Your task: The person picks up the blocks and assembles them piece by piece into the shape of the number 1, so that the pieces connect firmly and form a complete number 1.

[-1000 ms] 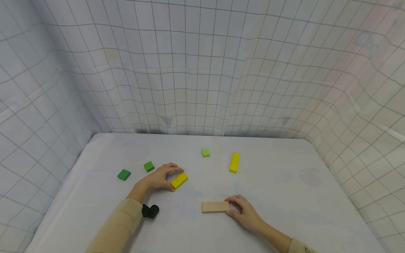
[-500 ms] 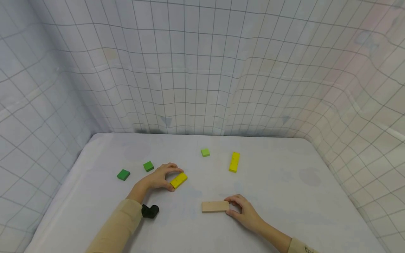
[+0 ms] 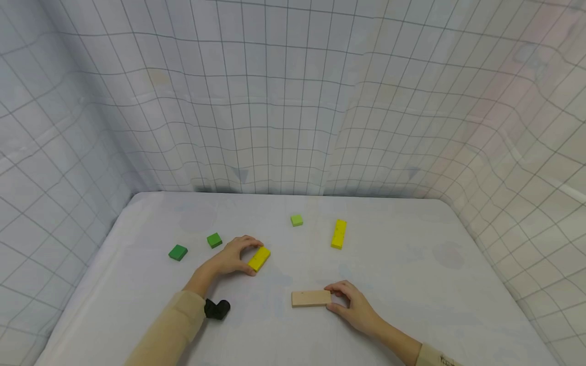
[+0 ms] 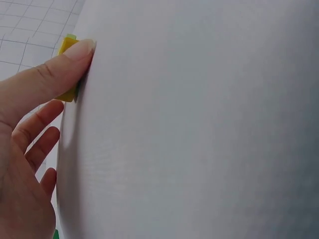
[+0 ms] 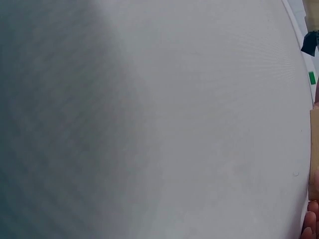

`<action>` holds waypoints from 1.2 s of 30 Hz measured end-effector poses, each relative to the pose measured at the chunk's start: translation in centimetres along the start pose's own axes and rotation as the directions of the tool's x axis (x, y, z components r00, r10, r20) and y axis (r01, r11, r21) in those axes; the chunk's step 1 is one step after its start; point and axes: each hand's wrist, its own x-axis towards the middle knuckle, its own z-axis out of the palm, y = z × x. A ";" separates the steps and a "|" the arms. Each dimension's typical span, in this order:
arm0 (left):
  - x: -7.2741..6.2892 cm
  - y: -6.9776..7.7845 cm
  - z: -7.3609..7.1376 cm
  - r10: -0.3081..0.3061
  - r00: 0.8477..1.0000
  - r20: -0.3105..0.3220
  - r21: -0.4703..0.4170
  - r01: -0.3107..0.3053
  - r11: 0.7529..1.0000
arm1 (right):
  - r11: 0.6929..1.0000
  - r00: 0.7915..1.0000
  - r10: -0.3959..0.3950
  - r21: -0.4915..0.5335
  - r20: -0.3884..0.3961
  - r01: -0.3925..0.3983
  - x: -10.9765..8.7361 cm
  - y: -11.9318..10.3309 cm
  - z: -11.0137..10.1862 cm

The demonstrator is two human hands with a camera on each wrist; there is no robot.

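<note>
My left hand (image 3: pixel 232 257) pinches a yellow rectangular block (image 3: pixel 259 259) between thumb and fingers, left of the table's middle. In the left wrist view the thumb lies against the side of this yellow block (image 4: pixel 70 93), and the other fingers are spread below. My right hand (image 3: pixel 354 309) holds the right end of a flat, pale wooden block (image 3: pixel 310 299), with thumb on the near edge and fingers on the far edge. Only a strip of the wooden block (image 5: pixel 314 149) and some fingertips show at the right edge of the right wrist view.
A second yellow block (image 3: pixel 339 234) lies at the back right, near a small light green block (image 3: pixel 297 220). Two green blocks, one mid green (image 3: pixel 214 240) and one darker (image 3: pixel 178 252), lie left of my left hand. A black wrist camera (image 3: pixel 217 309) sticks out from the left sleeve.
The yellow block in my left hand has turned a little, its far end swinging away from me, and the left fingers have shifted with it. The right hand and wooden block have stayed put.
</note>
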 end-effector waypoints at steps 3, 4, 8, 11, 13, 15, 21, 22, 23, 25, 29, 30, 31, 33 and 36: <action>0.1 0.3 0.3 0.011 1.000 -0.029 -0.012 -0.011 1.000 | 1.000 1.000 0.003 0.001 0.000 -0.003 -0.1 -0.7 -0.2; 0.1 0.4 0.4 0.012 0.999 -0.039 -0.020 -0.013 1.000 | 1.000 1.000 -0.002 -0.011 0.000 0.002 -0.1 -0.7 -0.2; 0.3 1.0 0.8 0.015 0.997 -0.077 -0.046 -0.018 0.999 | 1.000 1.000 -0.021 -0.009 -0.003 0.021 -0.1 -0.3 -0.2; 0.7 1.7 1.3 0.002 0.996 -0.087 -0.063 -0.007 0.998 | 0.999 0.999 -0.033 -0.013 -0.003 0.033 0.0 0.0 -0.1; 0.9 2.2 1.7 -0.006 0.996 -0.087 -0.068 0.000 0.998 | 0.999 0.999 -0.034 -0.007 -0.002 0.034 0.0 0.0 -0.1; 1.2 2.7 2.1 -0.016 0.996 -0.091 -0.063 0.010 0.998 | 1.000 1.000 -0.028 0.002 0.003 0.028 0.0 -0.1 -0.2; 1.9 4.0 3.6 -0.038 0.993 -0.116 -0.047 0.032 0.998 | 1.000 1.000 -0.013 0.029 0.012 0.013 -0.1 -0.3 -0.2; 2.0 4.2 3.9 -0.036 0.992 -0.121 -0.037 0.031 0.999 | 0.999 1.000 -0.013 0.033 0.012 0.012 -0.1 -0.3 -0.2; 2.1 4.5 4.2 -0.036 0.992 -0.124 -0.035 0.032 0.999 | 0.999 1.000 -0.012 0.037 0.012 0.012 -0.1 -0.3 -0.2; 2.3 5.0 4.7 -0.043 0.990 -0.131 -0.033 0.039 0.999 | 0.999 1.000 -0.011 0.043 0.012 0.011 -0.1 -0.3 -0.2; 2.7 5.9 5.6 -0.055 0.990 -0.132 -0.047 0.049 0.998 | 0.999 1.000 -0.009 0.044 0.011 0.008 -0.1 -0.3 -0.3; 2.8 6.1 5.8 -0.057 0.990 -0.130 -0.047 0.051 0.998 | 0.999 1.000 -0.006 0.043 0.011 0.006 -0.1 -0.3 -0.3; 2.9 6.3 6.1 -0.058 0.990 -0.129 -0.046 0.052 0.998 | 0.999 1.000 -0.003 0.041 0.011 0.003 -0.1 -0.3 -0.3; 3.0 6.6 6.5 -0.051 0.991 -0.124 -0.036 0.046 0.998 | 1.000 1.000 0.002 0.030 0.010 -0.002 -0.1 -0.4 -0.3; 3.2 6.8 7.2 -0.029 0.991 -0.132 0.002 0.030 1.000 | 1.000 1.000 0.006 0.015 0.006 -0.006 -0.1 -0.9 -0.3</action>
